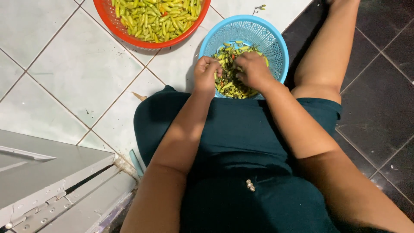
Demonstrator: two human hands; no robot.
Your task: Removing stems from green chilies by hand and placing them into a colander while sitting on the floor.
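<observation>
A blue plastic basket (276,41) stands on the floor in front of my lap, holding green chilies with stems (230,56). Both my hands are down inside it, over the chilies. My left hand (206,73) has its fingers curled on a chili at the basket's near left side. My right hand (253,70) is closed among the chilies just to its right. What the fingertips pinch is hidden by the hands.
A red basket (113,23) heaped with green chilies (157,17) sits at the top, left of the blue one. White floor tiles spread left; dark tiles lie right, under my bare leg (323,60). A grey door threshold (51,172) fills the lower left.
</observation>
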